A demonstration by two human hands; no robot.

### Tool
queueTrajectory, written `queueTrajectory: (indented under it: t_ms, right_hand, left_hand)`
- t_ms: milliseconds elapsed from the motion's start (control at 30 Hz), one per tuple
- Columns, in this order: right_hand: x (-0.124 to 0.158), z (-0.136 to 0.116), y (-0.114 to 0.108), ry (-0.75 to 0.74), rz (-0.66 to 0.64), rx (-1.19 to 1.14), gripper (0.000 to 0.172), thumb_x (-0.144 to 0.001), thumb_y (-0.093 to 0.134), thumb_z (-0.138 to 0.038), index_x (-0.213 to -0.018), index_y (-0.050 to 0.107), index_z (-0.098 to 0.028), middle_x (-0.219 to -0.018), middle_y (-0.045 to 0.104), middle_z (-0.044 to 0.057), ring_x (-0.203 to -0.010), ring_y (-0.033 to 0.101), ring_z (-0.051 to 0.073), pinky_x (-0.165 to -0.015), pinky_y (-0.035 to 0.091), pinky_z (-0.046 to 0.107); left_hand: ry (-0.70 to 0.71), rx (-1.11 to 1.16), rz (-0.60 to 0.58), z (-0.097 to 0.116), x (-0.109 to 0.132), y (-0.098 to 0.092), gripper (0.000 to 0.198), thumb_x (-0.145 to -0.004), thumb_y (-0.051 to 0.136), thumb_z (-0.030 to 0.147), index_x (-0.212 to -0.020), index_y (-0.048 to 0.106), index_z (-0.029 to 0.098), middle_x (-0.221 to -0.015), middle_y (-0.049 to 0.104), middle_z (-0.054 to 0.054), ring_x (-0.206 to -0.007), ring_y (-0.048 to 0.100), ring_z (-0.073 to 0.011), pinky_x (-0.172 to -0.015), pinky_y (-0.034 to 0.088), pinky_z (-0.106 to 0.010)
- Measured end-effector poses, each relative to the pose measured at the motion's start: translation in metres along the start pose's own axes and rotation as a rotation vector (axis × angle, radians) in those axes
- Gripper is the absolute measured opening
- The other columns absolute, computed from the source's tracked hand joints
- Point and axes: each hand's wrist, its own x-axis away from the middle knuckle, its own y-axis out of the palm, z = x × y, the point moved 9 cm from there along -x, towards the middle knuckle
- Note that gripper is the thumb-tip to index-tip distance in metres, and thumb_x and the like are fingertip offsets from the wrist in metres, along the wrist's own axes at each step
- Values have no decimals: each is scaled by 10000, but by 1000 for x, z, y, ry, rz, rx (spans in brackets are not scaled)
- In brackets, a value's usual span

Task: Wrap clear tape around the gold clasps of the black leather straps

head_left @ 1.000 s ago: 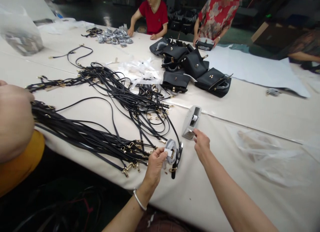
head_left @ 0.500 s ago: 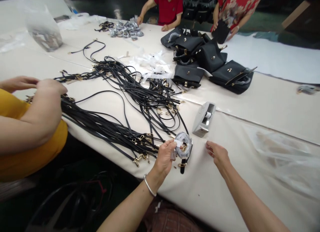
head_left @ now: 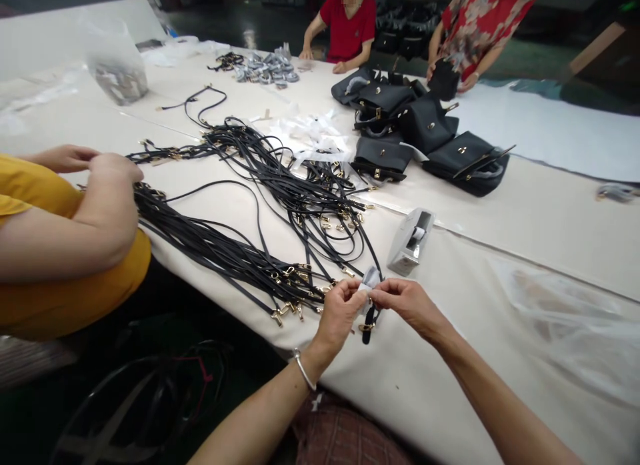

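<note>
My left hand [head_left: 341, 311] grips a coiled strap wrapped in pale plastic [head_left: 371, 278] near the table's front edge. My right hand [head_left: 403, 303] meets it from the other side, its fingers pinched at the wrap; whether a bit of tape sits between them is too small to tell. Just under the hands lies a black strap end [head_left: 368, 325] with a gold clasp. Behind my right hand stands a grey tape dispenser [head_left: 411, 243]. To the left stretches a bundle of black straps [head_left: 215, 251] with gold clips, and a looser tangle of straps [head_left: 280, 171] lies beyond it.
Black handbags [head_left: 430, 121] are heaped at the back. Wrapped coils [head_left: 270, 68] lie further left, near a clear bag [head_left: 120, 78]. A co-worker in a yellow top [head_left: 75, 251] leans in at left; two more people stand across the table. Plastic sheeting [head_left: 560, 305] lies at right.
My right hand has moved left from beside the tape dispenser to the wrapped strap. The coil has turned and is now mostly covered by my fingers.
</note>
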Motion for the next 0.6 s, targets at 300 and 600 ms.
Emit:
queueTrajectory:
  t_ms: [300, 600]
  right_hand:
    - [3, -9, -1, -111, -27, 91, 261, -660, 762, -446, -659, 693, -194, -630, 680, 2, -619, 598, 190, -614, 469, 305]
    - [46, -76, -1, -1163, 182, 1050, 312, -807, 747, -385, -1077, 663, -253, -1085, 724, 78, -983, 647, 273, -887, 441, 390]
  left_hand:
    - [-100, 182, -58, -12, 3, 3, 406, -698, 796, 420, -962, 691, 130, -799, 652, -20, -617, 527, -86, -576, 397, -197]
    - [-431, 340, -158, -61, 2, 17, 338, -616, 837, 375, -748, 669, 114, -634, 577, -3, -512, 499, -92, -516, 424, -234]
